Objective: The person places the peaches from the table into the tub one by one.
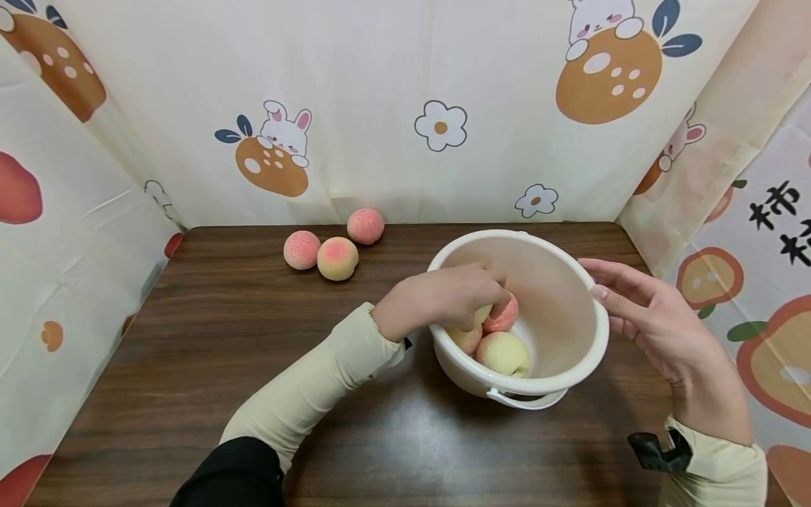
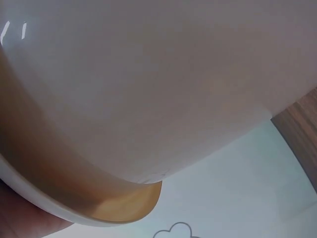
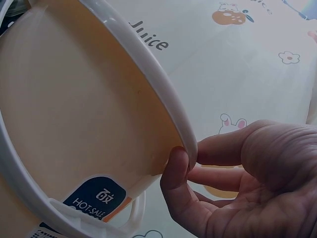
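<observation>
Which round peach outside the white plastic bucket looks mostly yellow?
The middle round yellow peach with pink top; the round left peach and round right peach look mostly pink.

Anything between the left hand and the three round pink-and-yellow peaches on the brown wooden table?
Yes: the round white plastic bucket. The bare left hand reaches inside, with the bucket's left side toward those peaches. Nothing else visible intervenes.

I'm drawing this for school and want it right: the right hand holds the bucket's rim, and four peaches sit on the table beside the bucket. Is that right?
Not quite: the head view shows three peaches on the table beside the bucket, not four. The right hand does hold the bucket's rim.
</observation>
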The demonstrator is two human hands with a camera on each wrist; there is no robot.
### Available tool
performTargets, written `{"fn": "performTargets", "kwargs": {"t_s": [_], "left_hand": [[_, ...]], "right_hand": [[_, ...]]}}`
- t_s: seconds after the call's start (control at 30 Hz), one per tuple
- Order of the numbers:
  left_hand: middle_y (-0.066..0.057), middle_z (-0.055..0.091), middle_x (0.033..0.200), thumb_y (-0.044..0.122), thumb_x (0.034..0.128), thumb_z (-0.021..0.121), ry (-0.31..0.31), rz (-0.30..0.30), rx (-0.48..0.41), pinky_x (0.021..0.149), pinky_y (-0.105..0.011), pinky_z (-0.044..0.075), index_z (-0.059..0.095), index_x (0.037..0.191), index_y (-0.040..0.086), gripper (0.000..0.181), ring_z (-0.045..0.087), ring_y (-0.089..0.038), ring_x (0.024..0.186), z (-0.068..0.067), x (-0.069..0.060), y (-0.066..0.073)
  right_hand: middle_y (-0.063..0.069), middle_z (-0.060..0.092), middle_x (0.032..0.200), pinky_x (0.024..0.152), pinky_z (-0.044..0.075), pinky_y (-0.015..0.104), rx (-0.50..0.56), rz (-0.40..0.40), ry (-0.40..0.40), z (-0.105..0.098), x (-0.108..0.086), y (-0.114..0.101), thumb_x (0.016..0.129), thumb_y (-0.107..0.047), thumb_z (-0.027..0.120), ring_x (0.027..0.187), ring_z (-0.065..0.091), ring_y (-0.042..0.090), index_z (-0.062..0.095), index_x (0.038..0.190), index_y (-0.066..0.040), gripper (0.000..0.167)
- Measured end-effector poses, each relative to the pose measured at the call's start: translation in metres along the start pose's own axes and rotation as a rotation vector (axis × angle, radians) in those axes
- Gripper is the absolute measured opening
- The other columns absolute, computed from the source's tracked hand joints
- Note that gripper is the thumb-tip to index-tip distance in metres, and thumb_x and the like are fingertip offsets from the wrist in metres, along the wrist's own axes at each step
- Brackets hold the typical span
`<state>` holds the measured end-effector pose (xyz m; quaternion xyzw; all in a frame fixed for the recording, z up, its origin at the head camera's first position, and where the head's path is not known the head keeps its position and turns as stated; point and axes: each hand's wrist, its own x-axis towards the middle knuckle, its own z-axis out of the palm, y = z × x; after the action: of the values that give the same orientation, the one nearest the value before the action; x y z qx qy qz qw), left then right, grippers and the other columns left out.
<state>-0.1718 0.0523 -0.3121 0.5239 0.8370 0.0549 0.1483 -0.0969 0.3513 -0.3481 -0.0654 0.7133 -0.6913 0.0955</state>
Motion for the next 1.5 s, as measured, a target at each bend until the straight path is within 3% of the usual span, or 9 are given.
{"fn": "performTargets", "kwargs": {"t_s": [0.43,0.73,0.97,1.1,1.17,1.27,1.37,1.5], "left_hand": [[0.002,0.065,0.11,-0.001,0.0764,0.071,0.009,-0.025,0.08,0.092,-0.029,0.043,0.073,0.096,0.022,0.03,0.056,-0.022,0.107,0.001,0.001,0.002],[0.001,0.066,0.125,0.007,0.0889,0.071,0.034,-0.042,0.148,0.1,-0.037,0.049,0.073,0.122,0.025,0.038,0.059,-0.025,0.119,0.001,0.0,0.002],[0.001,0.065,0.13,0.019,0.0961,0.07,0.074,-0.057,0.163,0.103,-0.041,0.049,0.071,0.128,0.025,0.032,0.058,-0.026,0.124,0.002,0.0,0.002],[0.001,0.069,0.124,0.024,0.099,0.065,0.19,-0.036,0.142,0.109,-0.039,0.046,0.071,0.125,0.021,0.026,0.06,-0.025,0.122,0.002,-0.003,0.0],[0.001,0.07,0.119,0.021,0.0992,0.064,0.293,-0.005,0.113,0.107,-0.035,0.046,0.072,0.119,0.019,0.022,0.062,-0.022,0.117,0.003,-0.007,-0.003],[0.002,0.068,0.115,0.022,0.1019,0.062,0.464,0.016,0.078,0.094,-0.032,0.05,0.072,0.115,0.019,0.018,0.062,-0.018,0.11,0.007,-0.015,-0.005],[0.002,0.066,0.117,0.027,0.1057,0.057,0.593,-0.014,0.083,0.085,-0.031,0.049,0.072,0.118,0.02,0.02,0.06,-0.017,0.107,0.011,-0.023,-0.006],[0.0,0.064,0.119,0.029,0.1075,0.053,0.701,-0.081,0.108,0.083,-0.033,0.049,0.07,0.121,0.02,0.023,0.06,-0.019,0.105,0.015,-0.03,-0.008]], "right_hand": [[0.0,0.068,0.124,0.078,0.064,0.029,0.012,-0.002,-0.021,-0.001,0.0,0.0,0.106,0.0,0.05,0.102,0.074,0.011,0.053,0.151,-0.011,0.046],[-0.001,0.069,0.126,0.077,0.064,0.03,0.014,-0.006,-0.019,0.0,0.0,0.0,0.106,0.001,0.05,0.103,0.074,0.011,0.054,0.15,-0.01,0.045],[-0.001,0.069,0.126,0.077,0.064,0.029,0.012,-0.008,-0.017,0.0,0.0,0.0,0.106,0.001,0.05,0.103,0.074,0.011,0.054,0.15,-0.01,0.045],[-0.001,0.069,0.125,0.077,0.064,0.029,0.012,-0.005,-0.015,0.0,-0.001,0.001,0.106,0.001,0.05,0.102,0.074,0.011,0.054,0.15,-0.01,0.045],[0.0,0.069,0.124,0.077,0.064,0.029,0.017,-0.007,-0.018,0.0,0.0,0.0,0.106,0.001,0.05,0.102,0.074,0.01,0.054,0.15,-0.01,0.045],[0.0,0.068,0.124,0.077,0.064,0.029,0.017,-0.01,-0.018,0.0,0.0,0.0,0.106,0.001,0.05,0.102,0.074,0.01,0.053,0.15,-0.01,0.046],[0.001,0.069,0.122,0.077,0.063,0.028,0.006,-0.009,-0.001,0.0,-0.001,0.0,0.106,0.001,0.05,0.102,0.074,0.011,0.054,0.15,-0.01,0.046],[0.001,0.069,0.122,0.077,0.063,0.028,-0.006,-0.005,0.015,0.001,-0.001,0.0,0.106,0.001,0.05,0.101,0.074,0.011,0.054,0.15,-0.01,0.045]]}}
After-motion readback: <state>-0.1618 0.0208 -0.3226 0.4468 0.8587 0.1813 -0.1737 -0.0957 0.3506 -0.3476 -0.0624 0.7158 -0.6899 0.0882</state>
